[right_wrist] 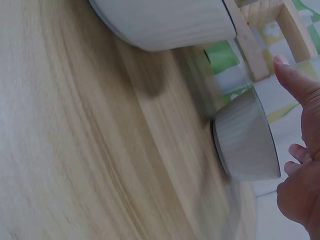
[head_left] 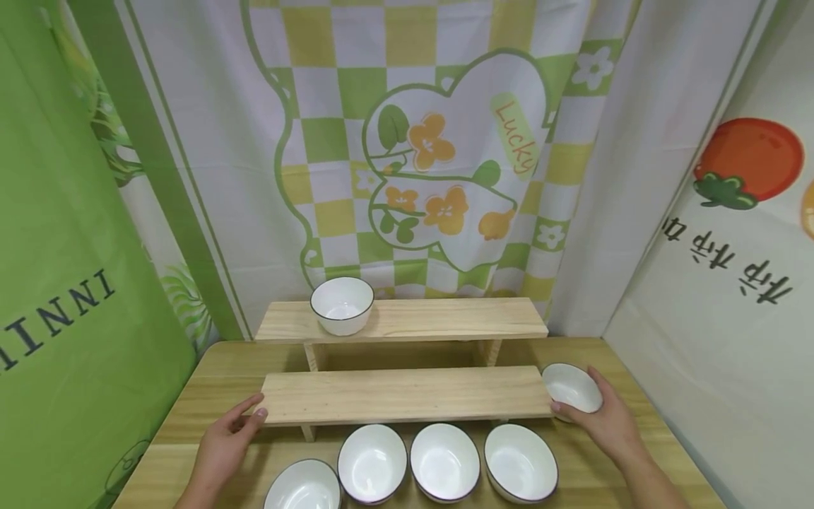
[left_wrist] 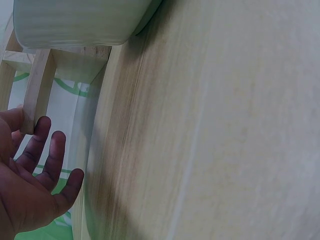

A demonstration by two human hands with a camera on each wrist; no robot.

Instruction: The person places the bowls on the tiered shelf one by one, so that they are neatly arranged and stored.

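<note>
A wooden two-step stand has a lower board (head_left: 407,396) and a higher board (head_left: 458,318) behind it. At the left end of the lower board, my left hand (head_left: 225,442) pinches the edge between thumb and index finger. The left wrist view shows the other fingers (left_wrist: 56,155) spread below. My right hand (head_left: 607,420) is at the board's right end, its thumb stretched out to the corner. Beside that end a white bowl (head_left: 572,387) with a dark rim stands on the table, between my right thumb and fingers.
Another white bowl (head_left: 342,304) sits on the left part of the higher board. Several more line the front, including a left one (head_left: 304,488), two in the middle (head_left: 372,463) and a right one (head_left: 520,463). Patterned curtains (head_left: 458,141) hang around the wooden table (head_left: 172,452).
</note>
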